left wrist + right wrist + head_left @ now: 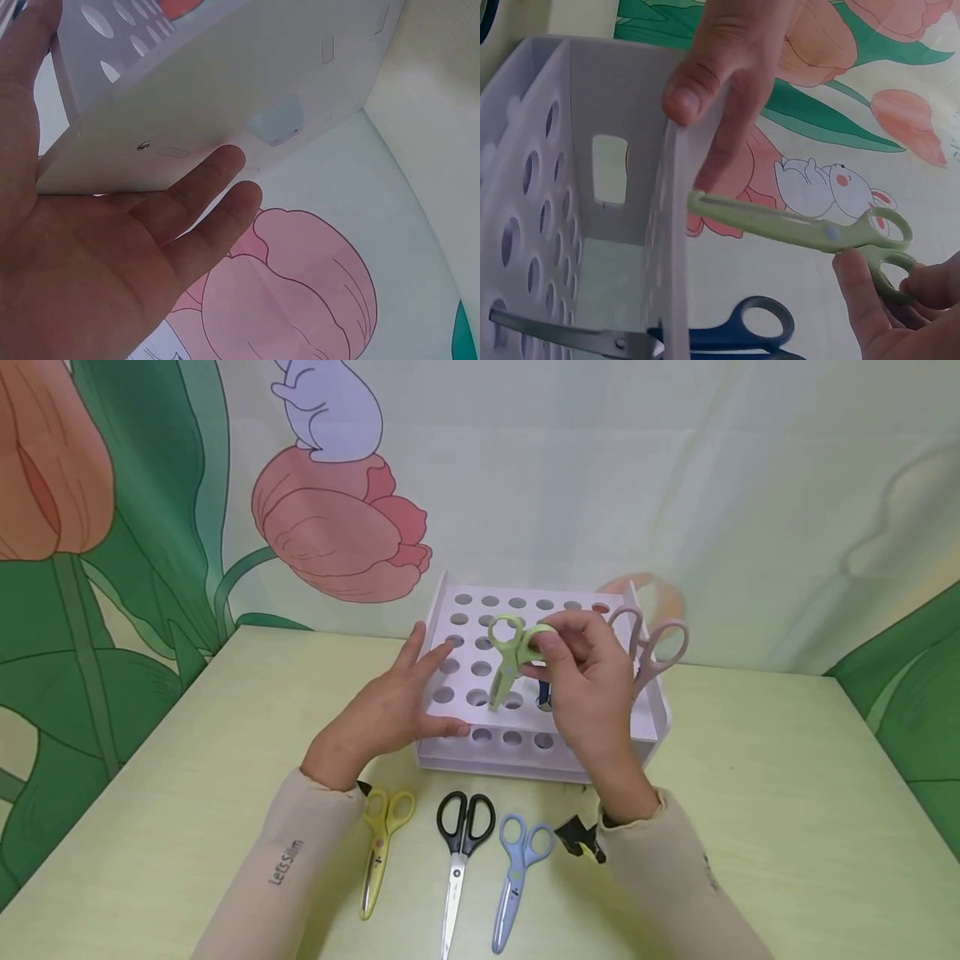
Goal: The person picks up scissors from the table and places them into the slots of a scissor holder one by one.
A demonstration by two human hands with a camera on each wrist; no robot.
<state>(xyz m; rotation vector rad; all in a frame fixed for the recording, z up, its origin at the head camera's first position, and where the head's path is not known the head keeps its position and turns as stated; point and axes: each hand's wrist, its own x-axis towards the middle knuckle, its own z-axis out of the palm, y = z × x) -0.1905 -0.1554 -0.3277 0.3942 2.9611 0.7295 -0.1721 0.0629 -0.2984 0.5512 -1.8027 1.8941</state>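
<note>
Head: splayed left hand (384,710) against perforated rack (528,720), green scissors (507,667) in pinched right hand (596,697)

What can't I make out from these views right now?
Green scissors: one handle loop partly covered by the right hand, head and right wrist views.
Dark blue scissors: handles mostly behind the right hand, head view; lower loop cut off by the bottom edge, right wrist view.
Black scissors: tip cut off by the bottom edge, head view.
Light blue scissors: blade marking too small to read, head view.
</note>
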